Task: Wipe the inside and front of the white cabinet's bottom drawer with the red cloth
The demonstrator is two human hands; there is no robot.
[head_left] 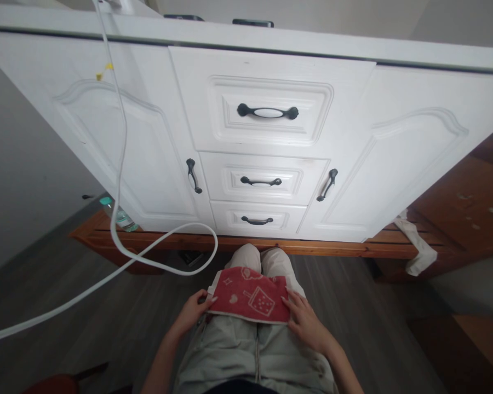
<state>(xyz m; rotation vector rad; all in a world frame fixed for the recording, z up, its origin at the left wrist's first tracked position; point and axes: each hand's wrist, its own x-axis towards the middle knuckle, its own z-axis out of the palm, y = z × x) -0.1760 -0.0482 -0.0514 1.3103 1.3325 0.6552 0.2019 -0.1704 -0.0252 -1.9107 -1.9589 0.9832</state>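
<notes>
red towel [250,297] lies folded across the seated person's lap, on the light trousers [246,350], printed with pale drawings of a drink cup, a heart and a star. left hand [192,313] holds the towel's left edge, fingers curled around the corner with the thumb on top. right hand [306,320] lies flat at the towel's right edge, fingers stretched out and a little apart, their tips resting on the cloth and the palm on the trousers beside it; it grips nothing.

just past the knees stands a white cabinet [411,164], filling most of the view. three drawers are stacked in its middle, each shut, each with a dark handle: the top drawer handle [268,112] has a white centre, the middle one [261,181] is smaller, and the lowest one [257,220] sits nearest the knees. a door flanks the drawers on either side, the left door handle [194,175] and right door handle [327,184] both slanted. the cabinet rests on a wooden platform [332,247].

a thick white cable [119,164] hangs down from the cabinet top over the left door, loops on the grey floor [119,323] just in front of the left knee, and trails off to the left edge. a plastic bottle [121,218] with a green cap lies on the platform behind the cable. a white rag [414,246] hangs over the platform's right end, well apart from the hands.
</notes>
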